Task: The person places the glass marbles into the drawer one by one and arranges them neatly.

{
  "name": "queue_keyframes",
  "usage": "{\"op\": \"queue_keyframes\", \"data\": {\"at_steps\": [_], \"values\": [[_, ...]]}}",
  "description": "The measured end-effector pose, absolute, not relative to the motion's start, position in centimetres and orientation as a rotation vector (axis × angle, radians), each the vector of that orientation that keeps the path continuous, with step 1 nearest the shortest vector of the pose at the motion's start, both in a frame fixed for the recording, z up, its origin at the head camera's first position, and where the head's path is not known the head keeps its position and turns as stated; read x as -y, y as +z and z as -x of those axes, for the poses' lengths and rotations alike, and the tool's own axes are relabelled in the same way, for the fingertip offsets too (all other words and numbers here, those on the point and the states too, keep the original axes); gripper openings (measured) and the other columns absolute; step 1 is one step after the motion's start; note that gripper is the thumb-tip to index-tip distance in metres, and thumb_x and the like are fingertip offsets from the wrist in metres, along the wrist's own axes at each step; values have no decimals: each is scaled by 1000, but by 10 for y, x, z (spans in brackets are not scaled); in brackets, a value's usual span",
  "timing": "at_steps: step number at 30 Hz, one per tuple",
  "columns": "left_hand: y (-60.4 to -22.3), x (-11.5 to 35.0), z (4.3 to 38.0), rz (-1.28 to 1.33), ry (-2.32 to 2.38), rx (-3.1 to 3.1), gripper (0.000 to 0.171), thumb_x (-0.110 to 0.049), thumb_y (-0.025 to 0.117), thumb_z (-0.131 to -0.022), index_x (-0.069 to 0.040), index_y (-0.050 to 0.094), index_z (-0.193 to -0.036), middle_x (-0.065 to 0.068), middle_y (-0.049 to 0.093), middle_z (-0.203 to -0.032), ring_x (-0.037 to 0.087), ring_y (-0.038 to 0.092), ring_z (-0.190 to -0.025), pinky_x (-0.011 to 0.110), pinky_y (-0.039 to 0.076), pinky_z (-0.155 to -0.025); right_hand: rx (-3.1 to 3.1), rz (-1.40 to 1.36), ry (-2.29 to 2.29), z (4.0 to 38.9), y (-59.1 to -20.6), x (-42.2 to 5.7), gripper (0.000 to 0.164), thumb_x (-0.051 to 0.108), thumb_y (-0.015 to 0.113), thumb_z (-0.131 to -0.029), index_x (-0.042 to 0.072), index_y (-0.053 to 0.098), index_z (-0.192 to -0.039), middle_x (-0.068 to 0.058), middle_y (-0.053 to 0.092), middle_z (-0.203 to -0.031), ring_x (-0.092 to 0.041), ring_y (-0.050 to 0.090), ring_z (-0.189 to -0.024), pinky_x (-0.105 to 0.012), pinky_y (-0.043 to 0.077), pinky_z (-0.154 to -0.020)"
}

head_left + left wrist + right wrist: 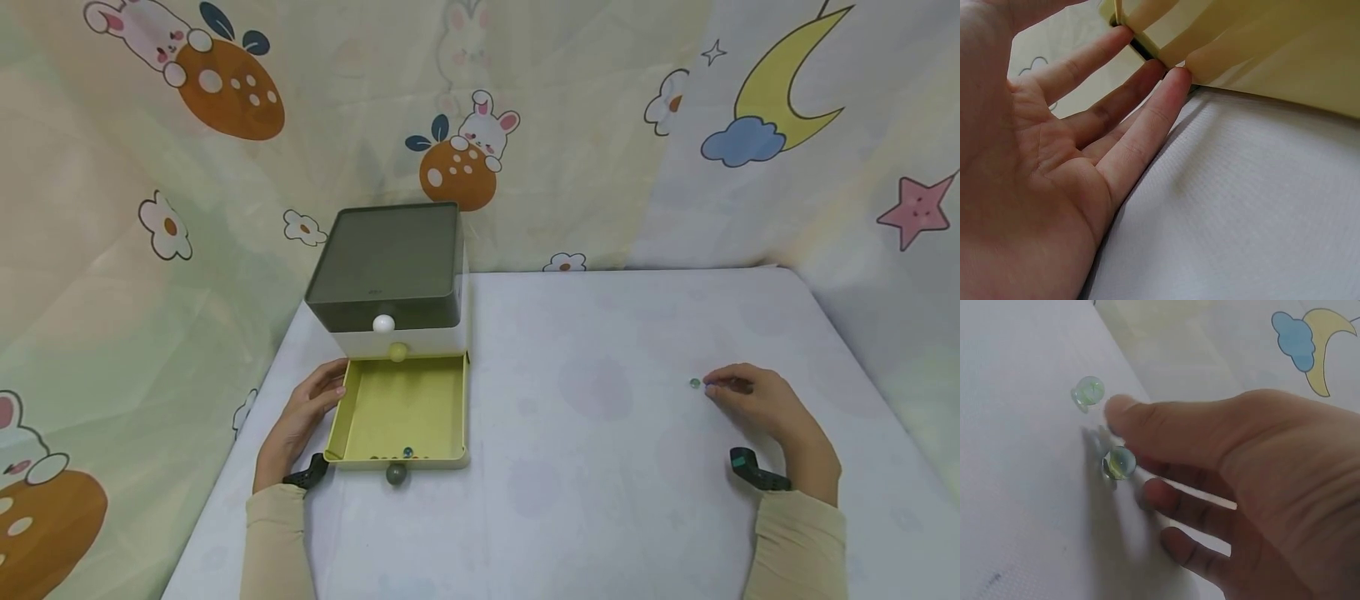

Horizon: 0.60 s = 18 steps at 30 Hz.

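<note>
A yellow drawer (405, 400) is pulled out of a small drawer cabinet (386, 258). My left hand (309, 408) is at its left side, relaxed fingers (1147, 125) touching its wall. Inside, a dark marble (408, 452) lies by the front wall, with several small spots beside it. On the right, my right hand (757, 404) pinches a small bluish marble (708, 386) between thumb and forefinger, mostly hidden by the thumb. A green marble (694, 383) lies just left of the fingertips. In the right wrist view, another clear marble (1119, 462) shows below the thumb.
The cabinet has a dark green top, a white knob (383, 323) and a yellow-green knob (398, 352). A dark knob (396, 474) sticks out from the drawer's front. White cloth (570, 467) covers the table, and a printed curtain (585, 167) hangs behind.
</note>
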<state>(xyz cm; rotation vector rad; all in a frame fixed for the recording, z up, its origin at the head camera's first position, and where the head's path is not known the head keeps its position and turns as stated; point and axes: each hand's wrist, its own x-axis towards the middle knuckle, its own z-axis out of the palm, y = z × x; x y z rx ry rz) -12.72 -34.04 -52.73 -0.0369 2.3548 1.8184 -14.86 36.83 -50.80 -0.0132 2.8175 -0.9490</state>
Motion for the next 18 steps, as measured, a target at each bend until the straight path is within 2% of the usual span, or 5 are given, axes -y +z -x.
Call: {"op": "queue_keyframes", "data": {"at_steps": [3,5,10,13,18], "values": [[-528,341,128,35,1813,-2353,64,-27,61,-106,-12,34,-162,15,33,-168,-2,50,-129,11,43,-100,-2867,-38,-1000,148,-510,-367,41,36,64,-104,4,68,-129,-25,63,-127,-40,56,-113,-44,50,-83],[-528,341,128,31,1812,-2356,64,-27,61,-106,-12,35,-162,16,33,-167,-1,50,-130,11,43,-100,-2917,-47,-1041,149,-509,-367,40,36,64,-104,6,69,-130,-19,64,-121,-24,58,-105,-32,47,-77],[-529,342,128,26,1820,-2349,64,-27,61,-106,-12,34,-162,15,33,-167,-1,50,-130,10,43,-101,-2963,-63,-1209,150,-504,-365,46,44,64,-103,10,67,-133,17,60,-109,9,48,-92,-16,40,-77],[-529,342,128,38,1815,-2346,64,-28,61,-106,-13,35,-162,14,33,-168,-1,49,-131,9,42,-101,-2948,-57,-1308,151,-503,-361,46,43,66,-102,9,67,-132,30,56,-105,10,51,-92,-13,40,-78],[-529,342,128,50,1806,-2345,65,-29,62,-106,-14,34,-162,14,33,-168,0,48,-132,10,42,-102,-2930,12,-1389,154,-501,-351,41,38,68,-102,9,67,-131,30,57,-104,9,54,-93,-11,42,-76]]}}
